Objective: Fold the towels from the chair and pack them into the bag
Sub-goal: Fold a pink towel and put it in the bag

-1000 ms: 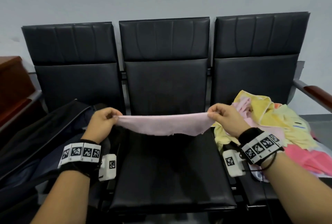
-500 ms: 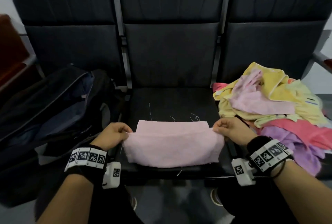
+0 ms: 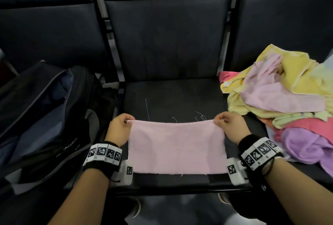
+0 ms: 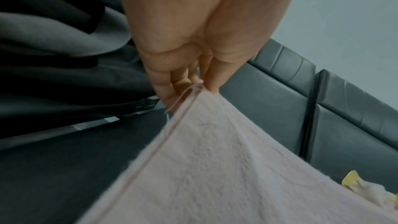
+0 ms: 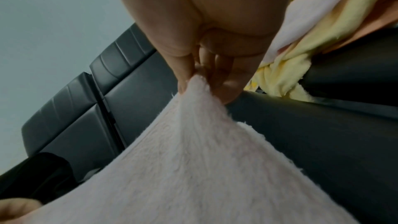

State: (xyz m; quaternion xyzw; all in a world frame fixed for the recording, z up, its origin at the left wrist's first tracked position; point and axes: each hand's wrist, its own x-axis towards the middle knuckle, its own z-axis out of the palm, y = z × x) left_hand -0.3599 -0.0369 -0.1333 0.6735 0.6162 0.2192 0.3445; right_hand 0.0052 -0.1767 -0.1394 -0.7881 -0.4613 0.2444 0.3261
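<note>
A pale pink towel (image 3: 177, 148) lies over the front of the middle black seat (image 3: 173, 98), its near edge at the seat's front rim. My left hand (image 3: 119, 129) pinches its far left corner (image 4: 193, 94) between thumb and fingers. My right hand (image 3: 228, 127) pinches the far right corner (image 5: 198, 83) the same way. Both held corners sit slightly raised above the seat. The open dark bag (image 3: 41, 116) rests on the left seat. A heap of yellow, pink and purple towels (image 3: 288, 102) lies on the right seat.
Black seat backs (image 3: 165, 35) rise behind the three seats. Loose white threads (image 3: 198, 116) lie on the middle seat beyond the towel. Below the seat's front edge I see floor and a shoe (image 3: 136, 208).
The towel came down from being stretched in the air onto the middle seat. Both hands moved toward the seat's front, then carried the held edge away from me, opening the fold.
</note>
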